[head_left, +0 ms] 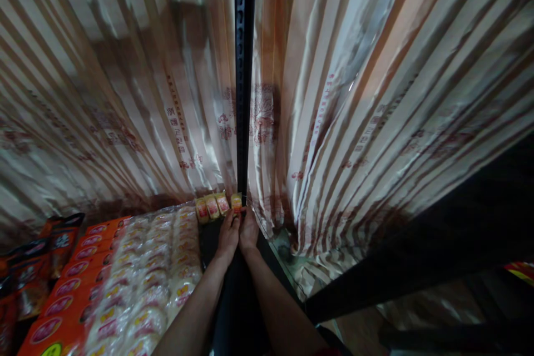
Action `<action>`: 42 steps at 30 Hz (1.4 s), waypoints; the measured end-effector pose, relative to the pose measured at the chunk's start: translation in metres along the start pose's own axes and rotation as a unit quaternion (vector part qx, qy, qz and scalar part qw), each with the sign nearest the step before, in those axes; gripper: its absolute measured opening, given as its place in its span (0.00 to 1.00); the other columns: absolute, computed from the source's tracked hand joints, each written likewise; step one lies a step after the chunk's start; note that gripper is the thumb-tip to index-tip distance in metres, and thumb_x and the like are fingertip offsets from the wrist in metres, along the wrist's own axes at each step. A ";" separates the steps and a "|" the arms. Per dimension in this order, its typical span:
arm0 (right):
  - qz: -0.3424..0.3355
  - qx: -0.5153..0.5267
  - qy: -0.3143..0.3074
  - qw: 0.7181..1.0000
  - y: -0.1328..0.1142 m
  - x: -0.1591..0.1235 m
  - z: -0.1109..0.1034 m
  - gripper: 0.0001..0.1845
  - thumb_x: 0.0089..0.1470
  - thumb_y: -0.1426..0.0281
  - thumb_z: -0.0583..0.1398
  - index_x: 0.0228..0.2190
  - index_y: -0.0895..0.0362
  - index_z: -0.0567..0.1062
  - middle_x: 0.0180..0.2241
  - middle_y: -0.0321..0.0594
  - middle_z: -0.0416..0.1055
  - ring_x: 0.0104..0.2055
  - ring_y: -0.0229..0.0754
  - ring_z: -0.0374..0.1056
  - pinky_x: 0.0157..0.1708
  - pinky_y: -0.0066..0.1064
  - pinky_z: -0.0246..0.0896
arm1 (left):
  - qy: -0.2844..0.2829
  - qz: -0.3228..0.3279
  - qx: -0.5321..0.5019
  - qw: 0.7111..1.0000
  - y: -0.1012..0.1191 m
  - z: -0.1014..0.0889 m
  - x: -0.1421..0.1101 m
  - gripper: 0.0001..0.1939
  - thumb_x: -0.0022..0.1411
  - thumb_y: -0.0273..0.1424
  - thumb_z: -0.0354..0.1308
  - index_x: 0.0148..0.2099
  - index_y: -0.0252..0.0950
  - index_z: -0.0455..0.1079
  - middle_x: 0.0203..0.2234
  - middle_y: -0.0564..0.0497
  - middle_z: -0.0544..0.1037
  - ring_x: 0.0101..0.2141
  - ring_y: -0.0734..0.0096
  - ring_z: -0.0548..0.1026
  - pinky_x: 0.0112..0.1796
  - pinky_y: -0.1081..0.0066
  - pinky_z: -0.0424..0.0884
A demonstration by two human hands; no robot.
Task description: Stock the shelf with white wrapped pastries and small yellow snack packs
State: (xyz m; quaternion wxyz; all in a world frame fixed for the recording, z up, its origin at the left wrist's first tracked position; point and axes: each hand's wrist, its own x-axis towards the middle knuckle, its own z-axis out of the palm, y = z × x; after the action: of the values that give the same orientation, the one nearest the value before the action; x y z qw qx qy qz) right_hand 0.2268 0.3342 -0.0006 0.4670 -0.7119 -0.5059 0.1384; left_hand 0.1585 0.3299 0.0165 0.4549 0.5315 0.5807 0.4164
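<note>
Both arms stretch forward to the back corner of a dark shelf (233, 300). A small yellow packet with a red label (236, 201) stands at the corner, with my left hand (228, 232) and my right hand (248, 228) close together on its near side. Fingers of both hands are bent round its lower part. Just left of it, several like yellow packets (212, 207) stand in a row, a small gap apart from the held one. Left of my arms lie rows of clear-wrapped pale round packs (156, 275).
Orange boxes (69, 289) and dark orange bags (62, 239) sit at the far left. A black slotted post (242, 78) rises at the corner. Striped printed curtains (325, 94) hang behind. A dark beam (417, 239) crosses at right.
</note>
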 end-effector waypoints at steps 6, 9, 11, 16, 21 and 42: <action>-0.006 -0.003 -0.030 1.000 0.002 0.001 0.003 0.15 0.55 0.73 0.48 0.42 0.60 0.69 0.39 0.45 0.71 0.37 0.40 0.68 0.39 0.31 0.61 | 0.008 -0.002 -0.026 1.000 -0.005 0.000 0.004 0.20 0.59 0.28 0.47 0.54 0.35 0.64 0.57 0.47 0.62 0.58 0.69 0.59 0.58 0.67 0.52; -0.022 0.000 -0.032 0.999 0.004 0.001 0.005 0.17 0.54 0.74 0.48 0.44 0.60 0.69 0.41 0.46 0.71 0.40 0.40 0.68 0.41 0.31 0.61 | 0.020 0.001 -0.036 0.999 -0.009 0.001 0.004 0.20 0.59 0.28 0.47 0.54 0.34 0.65 0.57 0.47 0.63 0.57 0.69 0.60 0.57 0.68 0.54; -0.041 0.003 -0.037 0.998 0.005 0.001 0.005 0.19 0.53 0.76 0.48 0.45 0.59 0.69 0.42 0.45 0.70 0.43 0.40 0.67 0.43 0.31 0.61 | 0.026 0.005 -0.040 0.999 -0.012 0.002 0.003 0.20 0.59 0.27 0.47 0.53 0.33 0.66 0.56 0.46 0.65 0.57 0.69 0.61 0.57 0.68 0.55; -0.080 0.014 -0.062 0.995 0.007 0.002 0.006 0.24 0.52 0.78 0.47 0.48 0.55 0.69 0.44 0.42 0.70 0.48 0.39 0.64 0.48 0.31 0.60 | 0.028 0.008 -0.028 0.999 -0.014 0.000 0.001 0.20 0.58 0.27 0.47 0.52 0.35 0.67 0.55 0.47 0.66 0.56 0.69 0.62 0.57 0.67 0.55; -0.065 -0.045 -0.049 0.996 0.005 0.002 0.008 0.22 0.54 0.75 0.49 0.49 0.56 0.69 0.49 0.46 0.64 0.45 0.40 0.65 0.44 0.31 0.63 | 0.091 0.043 0.052 0.994 -0.007 -0.008 -0.003 0.20 0.58 0.26 0.45 0.51 0.36 0.67 0.53 0.48 0.68 0.55 0.70 0.63 0.57 0.68 0.55; -0.090 -0.085 -0.063 0.990 0.008 0.001 0.009 0.26 0.51 0.79 0.49 0.51 0.52 0.68 0.46 0.43 0.63 0.39 0.37 0.65 0.39 0.27 0.63 | 0.081 0.113 0.137 0.981 -0.007 -0.010 0.009 0.23 0.54 0.22 0.44 0.51 0.35 0.68 0.55 0.49 0.66 0.57 0.68 0.59 0.60 0.64 0.50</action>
State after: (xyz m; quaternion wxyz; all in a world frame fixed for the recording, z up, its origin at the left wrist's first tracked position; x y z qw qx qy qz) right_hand 0.2259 0.3396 -0.0116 0.3825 -0.6905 -0.6061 0.0975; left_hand 0.1465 0.3379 0.0112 0.2794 0.6149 0.6037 0.4236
